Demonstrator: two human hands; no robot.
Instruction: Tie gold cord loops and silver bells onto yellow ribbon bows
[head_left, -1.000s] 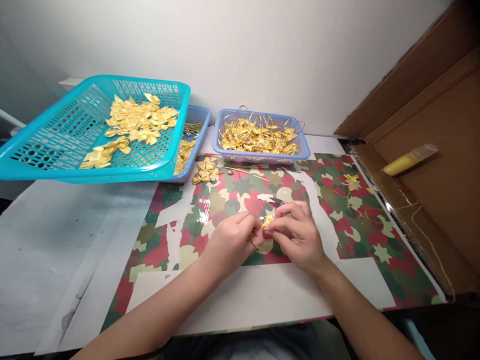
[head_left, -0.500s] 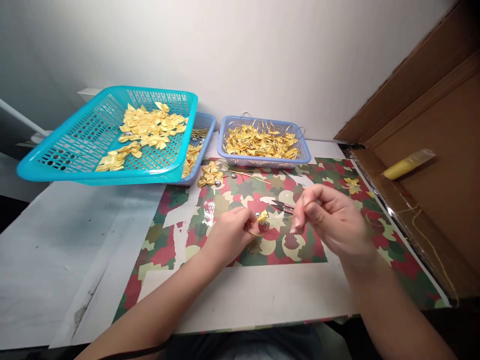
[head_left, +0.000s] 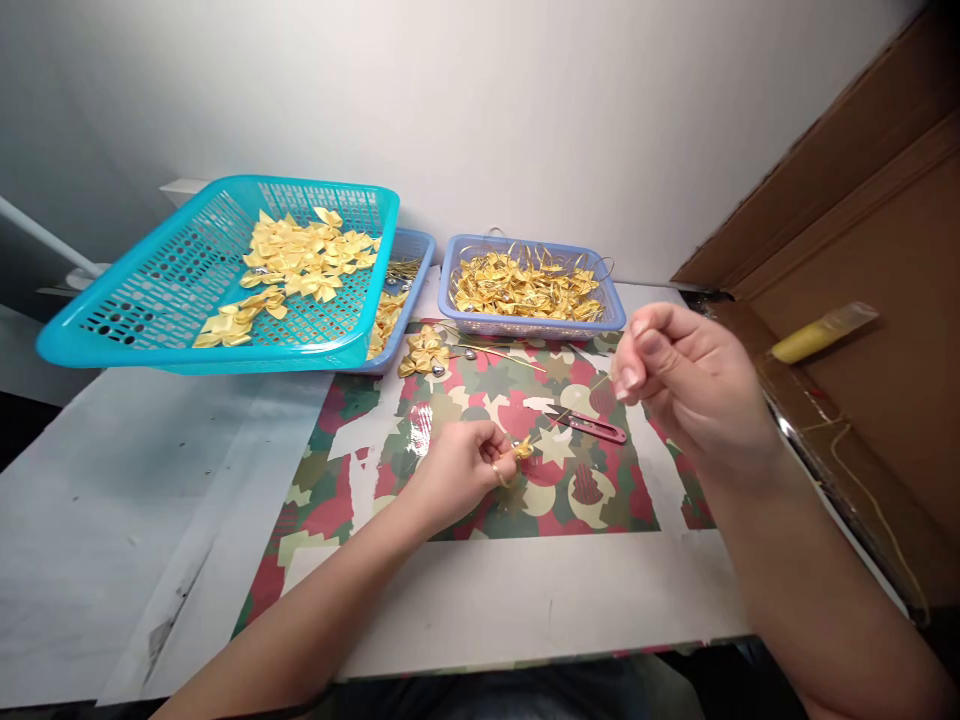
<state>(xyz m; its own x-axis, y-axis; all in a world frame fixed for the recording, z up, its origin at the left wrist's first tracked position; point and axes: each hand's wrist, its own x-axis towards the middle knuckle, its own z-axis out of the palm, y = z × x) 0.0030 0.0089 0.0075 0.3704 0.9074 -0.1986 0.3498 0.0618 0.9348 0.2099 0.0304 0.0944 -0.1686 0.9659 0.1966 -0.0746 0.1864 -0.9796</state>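
My left hand (head_left: 461,468) is closed in a pinch on a small yellow ribbon bow (head_left: 524,449), just above the patterned sheet. A silvery bit, perhaps a bell, shows at the bow's edge, and a loop of gold cord hangs by my fingers. Up and to the right, my right hand (head_left: 697,390) pinches a thin gold cord (head_left: 599,383) that runs down towards the bow. Between and below the hands lie thread snips (head_left: 592,426) with reddish handles. Ribbon flowers (head_left: 424,350) and a small silver bell (head_left: 470,354) rest beyond my left hand.
A turquoise basket (head_left: 217,355) of yellow bows sits at the left, overlapping a blue basket (head_left: 420,290). Another blue basket (head_left: 536,325) holds gold-corded bows at the back. Cardboard (head_left: 862,230) walls the right side, with a yellow-filled tube (head_left: 821,334) on it.
My right hand has moved up and to the right, drawing the cord out from the bow. The snips, partly behind it before, now show whole. My left hand stays nearly in place.
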